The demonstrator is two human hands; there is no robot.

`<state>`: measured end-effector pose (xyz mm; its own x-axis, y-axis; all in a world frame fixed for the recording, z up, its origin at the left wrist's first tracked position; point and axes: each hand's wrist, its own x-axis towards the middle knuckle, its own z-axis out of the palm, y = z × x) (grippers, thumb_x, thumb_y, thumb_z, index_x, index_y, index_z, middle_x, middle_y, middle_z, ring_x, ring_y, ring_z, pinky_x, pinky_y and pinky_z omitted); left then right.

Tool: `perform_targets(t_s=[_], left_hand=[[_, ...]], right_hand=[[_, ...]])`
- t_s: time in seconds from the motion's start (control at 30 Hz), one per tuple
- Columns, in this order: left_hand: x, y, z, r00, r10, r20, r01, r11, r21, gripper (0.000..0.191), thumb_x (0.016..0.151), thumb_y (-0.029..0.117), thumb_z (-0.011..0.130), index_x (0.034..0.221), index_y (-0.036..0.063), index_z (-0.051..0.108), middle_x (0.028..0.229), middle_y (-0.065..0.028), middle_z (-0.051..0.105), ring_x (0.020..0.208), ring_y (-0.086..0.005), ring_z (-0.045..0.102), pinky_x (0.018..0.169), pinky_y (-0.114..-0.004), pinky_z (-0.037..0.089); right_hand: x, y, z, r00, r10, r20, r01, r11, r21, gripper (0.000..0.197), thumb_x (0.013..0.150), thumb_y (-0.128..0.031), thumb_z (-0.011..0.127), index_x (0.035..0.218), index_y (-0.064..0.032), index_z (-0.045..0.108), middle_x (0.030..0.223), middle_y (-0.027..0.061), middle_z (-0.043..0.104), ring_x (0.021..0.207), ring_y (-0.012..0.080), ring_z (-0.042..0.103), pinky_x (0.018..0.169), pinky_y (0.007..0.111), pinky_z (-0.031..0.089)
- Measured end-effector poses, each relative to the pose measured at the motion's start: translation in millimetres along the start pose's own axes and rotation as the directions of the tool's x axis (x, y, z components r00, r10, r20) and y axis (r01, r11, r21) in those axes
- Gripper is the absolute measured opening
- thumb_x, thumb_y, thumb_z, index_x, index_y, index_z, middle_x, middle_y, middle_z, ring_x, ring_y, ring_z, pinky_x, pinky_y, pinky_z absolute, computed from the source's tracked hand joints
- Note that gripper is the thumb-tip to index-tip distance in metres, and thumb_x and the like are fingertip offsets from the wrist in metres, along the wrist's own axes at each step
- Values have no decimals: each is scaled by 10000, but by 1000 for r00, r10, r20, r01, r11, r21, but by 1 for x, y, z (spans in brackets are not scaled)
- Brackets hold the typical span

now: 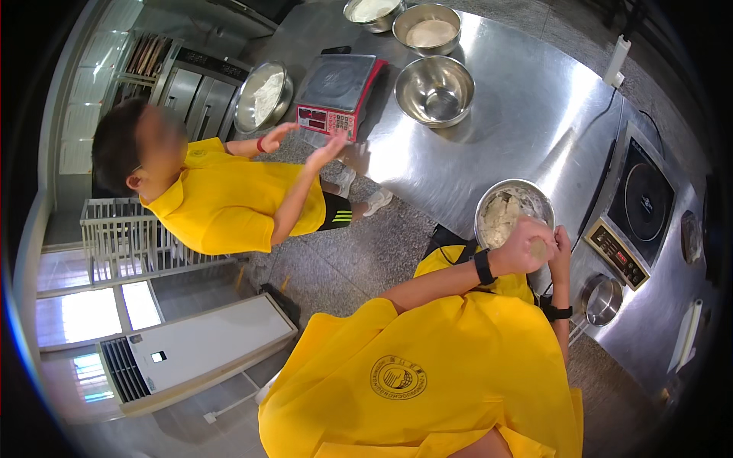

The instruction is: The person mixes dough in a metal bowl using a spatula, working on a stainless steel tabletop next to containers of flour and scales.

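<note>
A steel mixing bowl (550, 200) holding pale, floury dough (501, 220) stands near the worktable's edge in front of me. My left hand (524, 245) is closed in a fist over its near side, around what looks like a stick with a round, pale end (537, 248). Close beside it, at the right side of the rim, is my right hand (561, 243), its fingers bent; whether they grip the bowl is hidden. Both wrists wear black bands.
A co-worker (229, 194) stands left with both hands raised by a red digital scale (335, 91). An empty steel bowl (435, 91), bowls of flour (268, 97) and brown powder (430, 34), an induction cooker (641, 194) and a small steel pot (603, 300) are around the steel table (487, 126).
</note>
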<state>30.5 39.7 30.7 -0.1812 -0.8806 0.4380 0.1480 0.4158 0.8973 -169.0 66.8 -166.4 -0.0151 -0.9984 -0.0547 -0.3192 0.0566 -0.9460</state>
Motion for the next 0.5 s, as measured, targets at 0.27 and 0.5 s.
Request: perform_targets(t_s=[0.27, 0.5], left_hand=[[-15, -51, 6, 997, -80, -2, 80, 992, 99, 204, 761, 57, 637, 596, 28, 520, 552, -144, 496, 470, -290, 501, 479, -357, 387], [-9, -74, -4, 986, -70, 152, 34, 973, 229, 185, 767, 83, 663, 626, 35, 554, 614, -146, 565, 574, -313, 581, 557, -363, 455]], right_hand=[[-4, -5, 0, 931, 355, 84, -364, 887, 283, 222, 984, -151, 548, 800, -119, 428, 650, -56, 401, 533, 42, 389, 440, 224, 322], [-4, 5, -1, 943, 320, 94, -332, 924, 189, 82, 962, -118, 501, 886, -87, 503, 736, -19, 528, 625, 73, 550, 464, 231, 447]])
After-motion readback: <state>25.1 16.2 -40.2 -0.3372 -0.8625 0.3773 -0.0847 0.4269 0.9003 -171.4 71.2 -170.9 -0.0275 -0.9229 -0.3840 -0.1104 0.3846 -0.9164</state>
